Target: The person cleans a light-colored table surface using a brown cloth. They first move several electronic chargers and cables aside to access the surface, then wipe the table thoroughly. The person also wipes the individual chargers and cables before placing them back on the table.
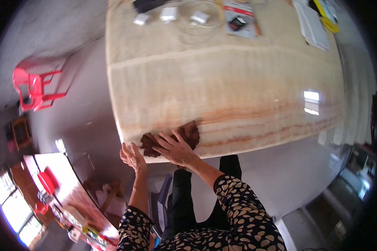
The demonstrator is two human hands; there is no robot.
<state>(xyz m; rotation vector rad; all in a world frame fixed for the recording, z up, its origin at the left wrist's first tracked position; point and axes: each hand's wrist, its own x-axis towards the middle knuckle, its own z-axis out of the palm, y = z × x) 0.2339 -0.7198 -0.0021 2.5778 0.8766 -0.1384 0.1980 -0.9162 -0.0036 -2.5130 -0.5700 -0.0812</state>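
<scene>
A crumpled dark brown cloth (191, 133) lies on the near left corner of a glossy cream table (230, 79) with orange-brown streaks. My right hand (175, 149) rests on top of the cloth with its fingers spread, pressing it against the tabletop. Just left of the cloth, at the table's corner edge, is my left hand (133, 157), its fingers stretched out and holding nothing.
White charger blocks (169, 14) and a coiled white cable sit along the far edge, beside a flat plastic packet (240, 21). A folded white cloth (312, 25) lies far right. Left stand a red chair (37, 88) and a second, cluttered table (67, 180).
</scene>
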